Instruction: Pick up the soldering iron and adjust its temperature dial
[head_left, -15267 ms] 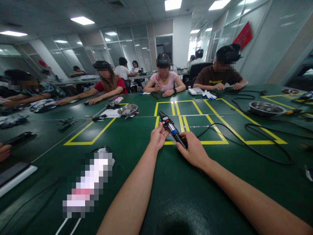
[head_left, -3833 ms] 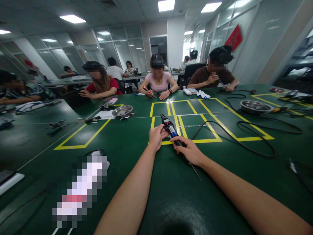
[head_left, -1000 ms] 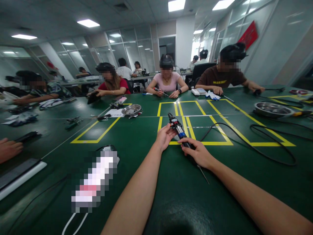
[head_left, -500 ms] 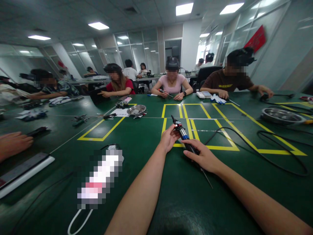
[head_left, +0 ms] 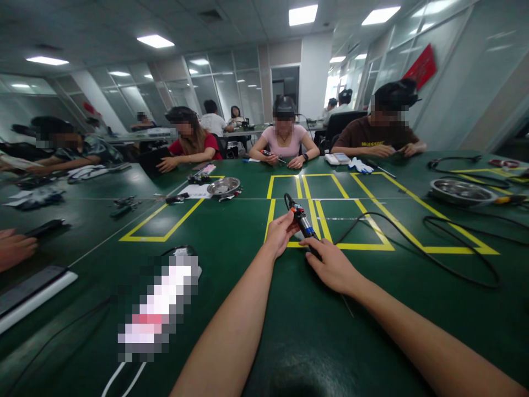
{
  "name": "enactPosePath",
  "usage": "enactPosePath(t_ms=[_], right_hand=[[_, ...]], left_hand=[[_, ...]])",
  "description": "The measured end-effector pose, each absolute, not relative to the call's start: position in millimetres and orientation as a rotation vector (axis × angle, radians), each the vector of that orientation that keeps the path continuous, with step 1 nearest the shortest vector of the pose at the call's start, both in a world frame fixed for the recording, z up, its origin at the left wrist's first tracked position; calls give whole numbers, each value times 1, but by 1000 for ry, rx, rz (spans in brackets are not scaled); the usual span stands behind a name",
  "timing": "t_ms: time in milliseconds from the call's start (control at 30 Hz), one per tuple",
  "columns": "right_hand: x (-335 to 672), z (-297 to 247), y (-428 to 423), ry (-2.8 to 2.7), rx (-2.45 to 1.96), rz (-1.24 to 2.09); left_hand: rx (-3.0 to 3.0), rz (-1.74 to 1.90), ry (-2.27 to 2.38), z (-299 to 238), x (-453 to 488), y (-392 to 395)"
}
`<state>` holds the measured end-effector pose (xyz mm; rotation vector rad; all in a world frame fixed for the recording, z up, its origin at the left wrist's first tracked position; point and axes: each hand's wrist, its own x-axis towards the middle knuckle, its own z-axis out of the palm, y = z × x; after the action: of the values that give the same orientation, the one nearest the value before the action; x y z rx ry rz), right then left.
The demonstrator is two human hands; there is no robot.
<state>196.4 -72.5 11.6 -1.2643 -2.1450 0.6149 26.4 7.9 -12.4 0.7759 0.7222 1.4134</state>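
Note:
Above the green table (head_left: 306, 342) I hold a slim tool-like assembly (head_left: 306, 225) with a silver cylinder, a blue band, red and black parts, and a black loop at its upper end. My left hand (head_left: 280, 236) is closed, its fingers pinching the assembly near the top. Lower down, my right hand (head_left: 334, 266) wraps round its dark part. Below the right hand a thin metal rod (head_left: 349, 306) sticks out; its upper end is hidden, so I cannot tell whether it belongs to the assembly. A black cable (head_left: 407, 231) runs off to the right from behind my right hand.
A pixelated phone-like object (head_left: 165, 303) lies left of my forearm. Yellow tape (head_left: 339, 246) marks rectangles ahead. Metal bowls (head_left: 223, 186) stand farther off, one at right (head_left: 460, 193) beside cables. Co-workers sit across the table; another person's hand (head_left: 16, 249) is at the left edge.
The view has shifted slightly to the right. My hands have tilted the assembly a little, and less of the thin rod shows. The co-worker at right has drawn both hands together.

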Motion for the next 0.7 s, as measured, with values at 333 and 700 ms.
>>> enactPosePath(t_ms=[333,700], right_hand=[[229,6,-36,-1092,-914,1360],[314,-9,14,-463,-866,1027]], left_hand=[[791,1386,762,-6,27,3],[818,1359,792,-3,25,2]])
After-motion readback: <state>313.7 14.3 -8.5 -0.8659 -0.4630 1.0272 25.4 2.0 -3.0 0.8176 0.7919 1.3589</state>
